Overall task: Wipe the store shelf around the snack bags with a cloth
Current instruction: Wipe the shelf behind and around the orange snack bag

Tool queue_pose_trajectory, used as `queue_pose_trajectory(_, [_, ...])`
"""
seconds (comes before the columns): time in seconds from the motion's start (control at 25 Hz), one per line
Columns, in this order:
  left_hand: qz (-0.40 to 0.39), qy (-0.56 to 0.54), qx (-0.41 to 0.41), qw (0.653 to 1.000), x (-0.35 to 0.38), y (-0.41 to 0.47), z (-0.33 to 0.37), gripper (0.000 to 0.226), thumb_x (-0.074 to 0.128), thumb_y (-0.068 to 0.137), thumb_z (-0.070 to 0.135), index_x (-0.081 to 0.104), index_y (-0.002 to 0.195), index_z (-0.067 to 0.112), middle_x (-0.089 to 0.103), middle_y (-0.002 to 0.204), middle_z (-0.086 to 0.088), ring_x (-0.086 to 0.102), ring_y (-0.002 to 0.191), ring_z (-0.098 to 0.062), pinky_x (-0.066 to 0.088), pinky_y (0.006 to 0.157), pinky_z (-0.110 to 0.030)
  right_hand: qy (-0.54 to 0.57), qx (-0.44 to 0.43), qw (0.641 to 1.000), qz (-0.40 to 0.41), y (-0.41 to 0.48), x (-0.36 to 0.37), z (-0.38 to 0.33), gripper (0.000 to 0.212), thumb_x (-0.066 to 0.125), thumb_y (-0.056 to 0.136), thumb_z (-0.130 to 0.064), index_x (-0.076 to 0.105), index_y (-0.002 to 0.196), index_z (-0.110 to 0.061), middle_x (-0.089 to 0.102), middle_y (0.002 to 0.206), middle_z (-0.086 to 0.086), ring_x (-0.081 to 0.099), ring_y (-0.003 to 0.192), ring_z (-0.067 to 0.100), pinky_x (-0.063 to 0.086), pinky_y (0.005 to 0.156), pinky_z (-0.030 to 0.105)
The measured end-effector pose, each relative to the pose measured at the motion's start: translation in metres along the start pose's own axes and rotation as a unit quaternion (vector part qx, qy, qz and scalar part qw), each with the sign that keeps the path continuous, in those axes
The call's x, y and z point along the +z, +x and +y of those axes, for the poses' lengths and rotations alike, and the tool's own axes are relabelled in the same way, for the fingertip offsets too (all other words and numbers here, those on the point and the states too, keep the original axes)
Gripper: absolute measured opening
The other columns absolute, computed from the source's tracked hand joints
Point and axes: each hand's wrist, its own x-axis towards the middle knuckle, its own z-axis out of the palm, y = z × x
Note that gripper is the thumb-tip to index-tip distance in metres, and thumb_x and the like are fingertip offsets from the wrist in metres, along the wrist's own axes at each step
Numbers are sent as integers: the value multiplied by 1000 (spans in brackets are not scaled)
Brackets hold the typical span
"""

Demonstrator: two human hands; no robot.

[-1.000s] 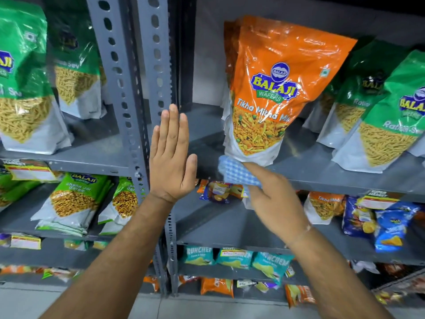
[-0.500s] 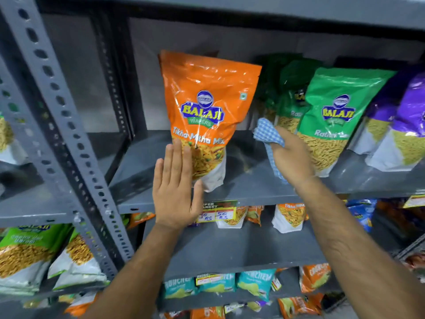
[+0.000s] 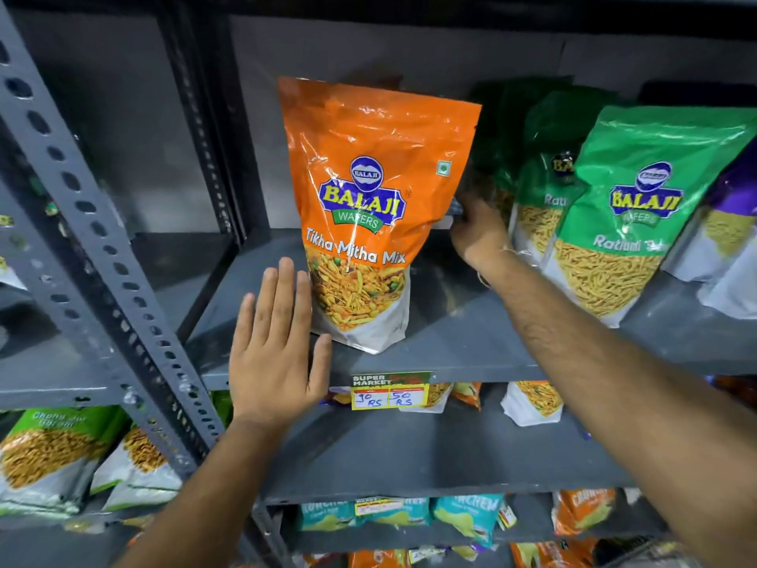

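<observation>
An orange Balaji snack bag (image 3: pixel 370 207) stands upright on the grey metal shelf (image 3: pixel 450 346). My right hand (image 3: pixel 477 233) reaches deep between the orange bag and the green snack bags (image 3: pixel 626 223), closed on the blue checked cloth (image 3: pixel 455 209), of which only a small corner shows behind the orange bag. My left hand (image 3: pixel 274 342) is held flat with fingers together, just left of the orange bag's lower corner, holding nothing.
A perforated grey upright post (image 3: pixel 94 256) runs diagonally at the left. A yellow price tag (image 3: pixel 391 390) hangs on the shelf's front edge. Lower shelves (image 3: pixel 409 457) hold more snack bags. A purple bag (image 3: pixel 737 190) sits at the far right.
My right hand has pushed the cloth deeper behind the orange bag, so most of the cloth is now hidden. My left hand stays flat beside the bag.
</observation>
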Motion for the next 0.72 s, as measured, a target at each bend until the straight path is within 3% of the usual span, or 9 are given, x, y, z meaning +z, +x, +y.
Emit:
queue_pose_trajectory(0.12, [-2, 13, 14, 1000, -2, 0, 1, 71, 27, 107, 42, 16, 168, 6, 15, 178, -13, 12, 166, -28, 17, 134, -51, -57, -30, 998, 8, 26, 14, 4, 38, 54, 90, -15, 63, 125, -24, 70, 121, 13, 65, 108, 39, 55, 84, 44])
queue_pose_trajectory(0.2, [-3, 23, 6, 1000, 0, -2, -2, 70, 28, 106, 39, 18, 167, 6, 15, 178, -12, 13, 166, -27, 19, 133, -51, -48, -53, 997, -28, 42, 31, 6, 36, 56, 93, -14, 62, 129, -15, 65, 130, 17, 61, 117, 40, 52, 94, 46])
queue_pose_trajectory(0.28, [0, 18, 10, 1000, -1, 0, 3, 70, 29, 105, 37, 18, 167, 6, 15, 178, -11, 14, 166, -27, 22, 133, -51, -72, -32, 993, -93, 47, 43, 20, 39, 55, 95, -12, 56, 134, -6, 58, 138, 22, 53, 126, 40, 44, 102, 44])
queue_pose_trajectory(0.4, [-11, 21, 6, 1000, -2, 1, 4, 71, 29, 103, 35, 17, 167, 6, 16, 178, -11, 13, 166, -26, 23, 133, -49, -133, 17, 962, -240, 53, 74, 41, 47, 57, 94, -21, 52, 139, -7, 51, 146, 19, 44, 137, 36, 32, 114, 40])
queue_pose_trajectory(0.48, [-20, 23, 3, 1000, -3, 1, 3, 71, 27, 103, 34, 17, 167, 6, 16, 178, -10, 13, 166, -25, 22, 133, -47, -106, 22, 957, -268, 66, 92, 61, 48, 59, 94, -36, 56, 137, -15, 51, 147, 17, 44, 138, 34, 30, 117, 41])
queue_pose_trajectory(0.56, [-36, 22, 0, 999, -3, 1, 1, 70, 26, 104, 34, 17, 167, 6, 17, 177, -11, 14, 166, -25, 23, 133, -45, -15, 16, 965, -261, 72, 95, 72, 58, 60, 83, -68, 61, 129, -34, 54, 147, 10, 50, 133, 32, 36, 114, 48])
queue_pose_trajectory(0.6, [-45, 18, -5, 999, -4, 1, 1, 70, 27, 104, 33, 18, 167, 6, 17, 177, -11, 14, 166, -25, 23, 133, -45, 25, 28, 966, -255, 65, 88, 64, 63, 57, 80, -75, 60, 130, -37, 54, 146, 6, 52, 131, 30, 39, 112, 51])
queue_pose_trajectory(0.72, [-75, 8, -52, 996, -4, 1, 4, 68, 32, 104, 31, 22, 167, 6, 20, 177, -12, 18, 165, -25, 23, 132, -43, 44, 43, 971, -230, 32, 61, 26, 47, 55, 94, -54, 57, 134, -31, 59, 135, -5, 58, 119, 21, 43, 108, 40])
